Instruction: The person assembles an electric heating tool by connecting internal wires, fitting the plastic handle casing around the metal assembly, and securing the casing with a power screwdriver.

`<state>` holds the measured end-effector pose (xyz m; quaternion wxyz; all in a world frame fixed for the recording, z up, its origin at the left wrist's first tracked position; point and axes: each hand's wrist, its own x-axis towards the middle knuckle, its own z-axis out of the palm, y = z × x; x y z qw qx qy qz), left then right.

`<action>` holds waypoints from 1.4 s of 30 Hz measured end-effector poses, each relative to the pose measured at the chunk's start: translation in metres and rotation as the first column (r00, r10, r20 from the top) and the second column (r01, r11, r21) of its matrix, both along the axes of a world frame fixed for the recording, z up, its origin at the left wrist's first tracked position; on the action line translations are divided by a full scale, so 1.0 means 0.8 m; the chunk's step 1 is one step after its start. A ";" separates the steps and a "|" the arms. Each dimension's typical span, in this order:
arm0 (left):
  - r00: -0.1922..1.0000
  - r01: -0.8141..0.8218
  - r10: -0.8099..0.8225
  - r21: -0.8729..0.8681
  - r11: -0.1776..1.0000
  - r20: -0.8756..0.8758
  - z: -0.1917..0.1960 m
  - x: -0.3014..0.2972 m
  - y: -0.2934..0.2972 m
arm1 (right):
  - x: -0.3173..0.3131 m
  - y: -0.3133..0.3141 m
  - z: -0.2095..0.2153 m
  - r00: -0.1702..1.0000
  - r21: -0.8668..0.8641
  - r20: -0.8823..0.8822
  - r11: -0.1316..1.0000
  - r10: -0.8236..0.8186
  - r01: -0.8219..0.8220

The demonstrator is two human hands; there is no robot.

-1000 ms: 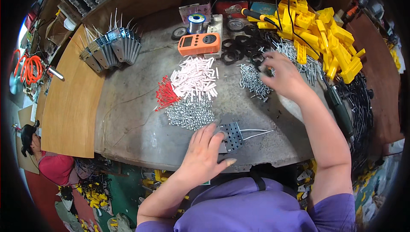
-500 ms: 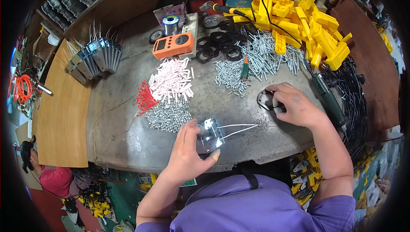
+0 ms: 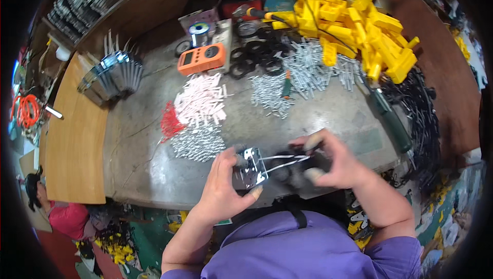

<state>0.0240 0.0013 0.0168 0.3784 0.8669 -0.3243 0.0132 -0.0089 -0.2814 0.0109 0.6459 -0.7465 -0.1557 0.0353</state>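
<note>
sideways, both hands (image 3: 277,173) hold the metal bracket (image 3: 252,167), prongs pointing right.

Purple short-sleeved shirt (image 3: 287,250) — black strap (image 3: 297,216) at the chest; bare forearms, left hand (image 3: 222,189) and right hand (image 3: 336,162) ungloved — no rings visible.

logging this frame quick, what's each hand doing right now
Left hand: closed on the perforated metal plate with two prongs.
Right hand: fingers closed around a dark ring-shaped part at the prong ends.
</note>
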 end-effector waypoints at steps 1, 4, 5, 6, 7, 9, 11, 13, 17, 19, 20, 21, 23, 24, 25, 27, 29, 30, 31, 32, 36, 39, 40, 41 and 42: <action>0.999 0.044 -0.044 -0.006 0.999 0.013 0.001 -0.001 -0.002 | -0.004 0.017 0.004 0.997 -0.036 -0.074 0.999 0.010 -0.013; 0.986 0.163 -0.165 0.077 0.984 0.013 -0.002 0.000 -0.014 | -0.012 0.044 -0.005 0.996 -0.160 -0.080 0.986 0.027 -0.040; 0.988 0.154 -0.154 0.130 0.980 -0.011 -0.004 -0.003 -0.018 | -0.012 0.050 -0.012 0.997 -0.223 0.070 0.975 0.027 -0.010; 0.985 0.173 -0.174 0.118 0.978 -0.001 -0.003 -0.004 -0.022 | -0.012 0.052 -0.016 0.976 -0.282 0.216 0.959 0.041 0.022; 0.986 0.169 -0.168 0.122 0.978 -0.025 0.000 -0.005 -0.026 | -0.015 0.048 -0.015 0.975 -0.293 0.223 0.955 0.025 0.042; 0.985 0.171 -0.168 0.060 0.983 -0.045 0.003 -0.006 -0.037 | -0.018 0.044 -0.012 0.995 -0.280 0.079 0.959 0.067 -0.042; 0.981 0.192 -0.191 0.110 0.975 -0.014 -0.003 -0.001 -0.047 | -0.021 0.040 -0.007 0.995 -0.242 -0.022 0.965 0.101 -0.104; 0.975 0.213 -0.219 0.138 0.967 0.029 -0.005 0.004 -0.052 | -0.024 0.033 -0.002 0.992 -0.196 -0.060 0.973 0.112 -0.122; 0.985 0.166 -0.170 0.144 0.975 0.013 -0.002 0.002 -0.054 | 0.017 -0.035 0.015 0.986 -0.395 0.135 0.907 -0.101 0.147; 0.991 0.128 -0.131 0.163 0.978 0.009 -0.005 0.002 -0.048 | 0.063 -0.068 0.064 0.914 -0.557 0.215 0.725 -0.345 0.405; 0.990 0.138 -0.140 0.159 0.978 0.007 -0.003 0.001 -0.053 | 0.087 -0.118 0.040 0.790 -0.520 0.370 0.595 -0.489 0.613; 0.991 0.133 -0.136 0.163 0.978 0.009 -0.004 0.000 -0.051 | 0.115 -0.149 0.059 0.715 -0.503 0.420 0.512 -0.560 0.696; 0.988 0.147 -0.152 0.136 0.980 0.026 -0.006 0.002 -0.055 | 0.151 -0.229 0.072 0.549 -0.449 0.567 0.328 -0.613 0.831; 0.988 0.144 -0.150 0.136 0.980 0.032 -0.007 0.003 -0.056 | 0.169 -0.257 0.079 0.455 -0.397 0.622 0.245 -0.637 0.885; 0.989 0.143 -0.147 0.140 0.980 0.020 -0.009 0.004 -0.057 | 0.186 -0.282 0.083 0.401 -0.366 0.651 0.197 -0.645 0.909; 0.991 0.127 -0.130 0.147 0.981 0.013 -0.012 0.004 -0.054 | 0.213 -0.300 0.096 0.396 -0.354 0.622 0.209 -0.675 0.912; 0.991 0.126 -0.129 0.134 0.983 0.015 -0.015 0.003 -0.053 | 0.238 -0.301 0.102 0.398 -0.369 0.625 0.196 -0.671 0.909; 0.992 0.118 -0.121 0.136 0.984 0.017 -0.014 0.003 -0.052 | 0.252 -0.297 0.101 0.418 -0.363 0.671 0.220 -0.612 0.905; 0.993 0.117 -0.118 0.148 0.982 -0.002 -0.014 0.003 -0.052 | 0.265 -0.294 0.099 0.433 -0.359 0.714 0.243 -0.551 0.901; 0.993 0.115 -0.113 0.162 0.980 -0.022 -0.013 0.002 -0.051 | 0.277 -0.288 0.098 0.437 -0.356 0.712 0.253 -0.550 0.899; 0.996 0.084 -0.086 0.186 0.979 0.004 -0.009 0.001 -0.051 | 0.311 -0.251 0.099 0.470 -0.557 0.767 -0.092 -0.436 0.825; 0.992 0.125 -0.128 0.194 0.973 0.003 -0.009 0.001 -0.052 | 0.343 -0.240 0.103 0.429 -0.457 0.799 0.039 -0.420 0.889; 0.992 0.128 -0.129 0.189 0.974 -0.007 -0.009 0.001 -0.053 | 0.351 -0.236 0.100 0.431 -0.457 0.799 0.042 -0.420 0.888; 0.992 0.124 -0.122 0.188 0.974 -0.022 -0.009 0.001 -0.051 | 0.363 -0.217 0.100 0.475 -0.496 0.773 0.065 -0.421 0.866; 0.993 0.118 -0.115 0.192 0.974 -0.027 -0.007 0.001 -0.051 | 0.371 -0.201 0.100 0.517 -0.535 0.745 0.085 -0.421 0.841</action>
